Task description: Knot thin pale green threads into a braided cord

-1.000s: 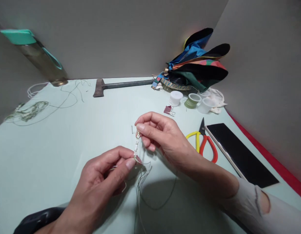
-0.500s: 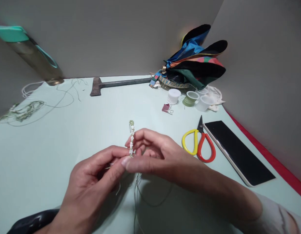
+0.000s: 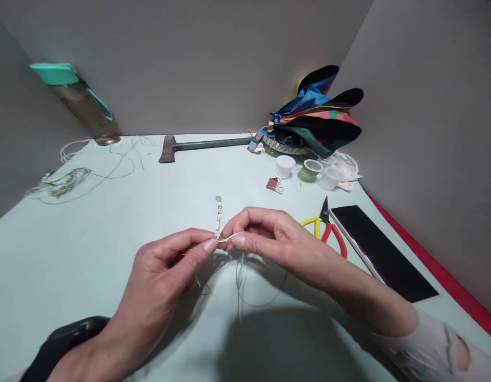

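Observation:
Between thumb and forefinger, my left hand (image 3: 165, 270) pinches the lower end of a narrow braided strip (image 3: 218, 215), white with a green loop at its top. The strip stands up from the fingertips. My right hand (image 3: 269, 239), just to the right, is closed on a pale cord (image 3: 230, 236) that runs from the base of the strip. Thin green cords (image 3: 239, 281) hang below the hands over the pale green tabletop (image 3: 169, 196).
Yellow-and-red scissors (image 3: 328, 225) and a phone (image 3: 384, 252) lie right. Behind are a white spool (image 3: 284, 166), a green spool (image 3: 309, 171), a clip (image 3: 274, 184), a hammer-like tool (image 3: 205, 145) and a colourful umbrella (image 3: 317, 116). Tangled cord (image 3: 64, 182) and a bottle (image 3: 84, 106) are left.
The view has shifted. My right thumb has drawn back from my left thumb, and a pale cord now shows stretched between my hands. My left hand still pinches the strip.

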### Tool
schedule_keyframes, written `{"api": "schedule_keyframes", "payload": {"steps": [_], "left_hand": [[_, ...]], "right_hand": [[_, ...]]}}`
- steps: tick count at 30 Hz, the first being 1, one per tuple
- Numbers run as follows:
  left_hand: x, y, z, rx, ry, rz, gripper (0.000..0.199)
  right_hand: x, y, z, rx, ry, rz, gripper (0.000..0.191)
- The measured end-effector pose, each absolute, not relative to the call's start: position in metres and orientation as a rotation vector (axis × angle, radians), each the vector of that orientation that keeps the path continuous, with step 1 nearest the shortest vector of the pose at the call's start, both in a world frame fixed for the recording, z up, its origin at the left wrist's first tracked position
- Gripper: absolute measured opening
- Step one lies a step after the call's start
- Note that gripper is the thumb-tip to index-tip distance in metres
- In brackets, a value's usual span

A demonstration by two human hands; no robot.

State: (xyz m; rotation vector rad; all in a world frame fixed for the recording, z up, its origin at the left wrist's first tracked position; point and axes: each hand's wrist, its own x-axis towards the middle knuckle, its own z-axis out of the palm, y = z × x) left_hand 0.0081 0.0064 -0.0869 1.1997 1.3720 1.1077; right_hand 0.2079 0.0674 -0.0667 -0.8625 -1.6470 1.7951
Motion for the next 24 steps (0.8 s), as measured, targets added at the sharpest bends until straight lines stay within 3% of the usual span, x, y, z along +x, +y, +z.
{"api": "schedule_keyframes", "payload": {"steps": [14,24], "left_hand": [[0.002,0.01,-0.084,1.155,1.298,0.846,0.031],[-0.033,-0.037,-0.063,1.107,1.62,0.677,0.052]], "right_hand": [[0.198,0.071,-0.072,-0.898,-1.339,1.877,0.031],[0.208,0.063,-0.06,-0.819,-1.346,1.877,0.025]]}}
